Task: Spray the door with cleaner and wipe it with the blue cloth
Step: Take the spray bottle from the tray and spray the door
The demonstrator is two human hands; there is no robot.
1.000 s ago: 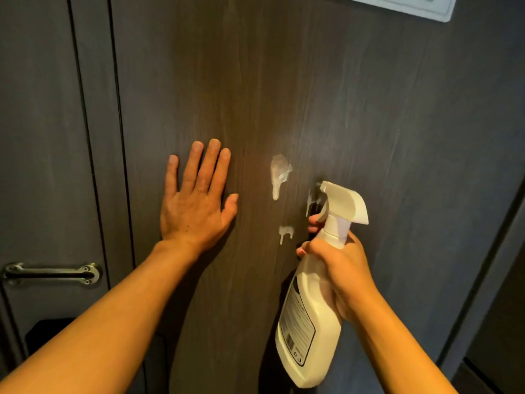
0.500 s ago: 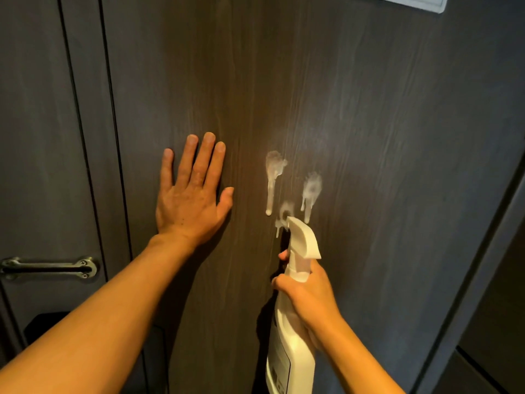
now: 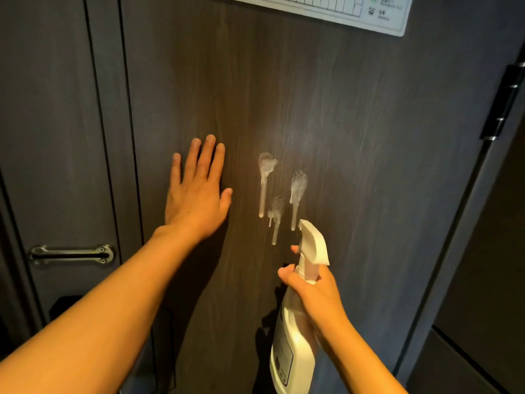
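The dark wood-grain door (image 3: 355,123) fills the view. Three white foam blobs (image 3: 279,191) of cleaner cling to it at mid-height and run down in thin streaks. My left hand (image 3: 197,191) lies flat on the door, fingers spread, just left of the foam. My right hand (image 3: 314,291) grips the neck of a white spray bottle (image 3: 295,331), a finger on the trigger. Its nozzle points up at the door just below the foam. No blue cloth is in view.
A metal handle (image 3: 71,253) is fixed to the panel left of the door. A white sign (image 3: 341,9) hangs on the door at the top. A black hinge (image 3: 504,100) sits on the right edge, beside a dark frame.
A third foam blob has appeared on the door and all the streaks have run lower. My right hand has dropped with the bottle. My left hand stays pressed on the door.
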